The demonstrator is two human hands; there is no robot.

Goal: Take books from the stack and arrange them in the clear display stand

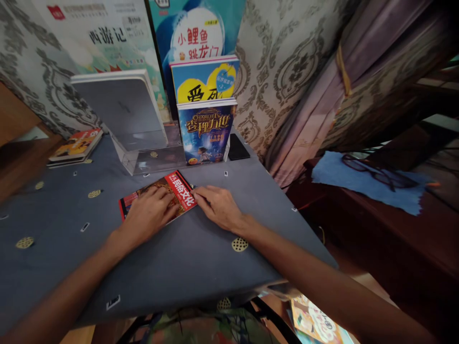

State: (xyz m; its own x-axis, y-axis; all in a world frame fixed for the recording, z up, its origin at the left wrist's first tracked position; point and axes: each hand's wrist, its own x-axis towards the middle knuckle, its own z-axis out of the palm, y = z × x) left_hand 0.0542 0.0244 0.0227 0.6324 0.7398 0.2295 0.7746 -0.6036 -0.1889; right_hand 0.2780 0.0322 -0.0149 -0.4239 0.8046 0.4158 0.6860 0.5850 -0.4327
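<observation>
A red book (pixel 184 193) with white Chinese characters lies on the cloth-covered table, turned at an angle. My left hand (pixel 152 210) rests flat across its cover, fingers stretched out, hiding much of the picture there. At the book's right edge, the thumb and forefinger of my right hand (pixel 218 205) close on the corner; its other fingers curl underneath and are partly hidden. Just behind the book stands a clear acrylic stand (pixel 154 160), with a dark blue book (pixel 206 134) upright at its right end and a yellow-and-blue book (pixel 204 81) behind that.
A grey-faced upright book or board (pixel 124 112) leans at the stand's left. Several books (pixel 77 145) lie far left; a black phone (pixel 238 147) lies right of the stand. Glasses (pixel 380 172) rest on a blue cloth (pixel 330 172) on dark red furniture. Books (pixel 315 320) lie below the table.
</observation>
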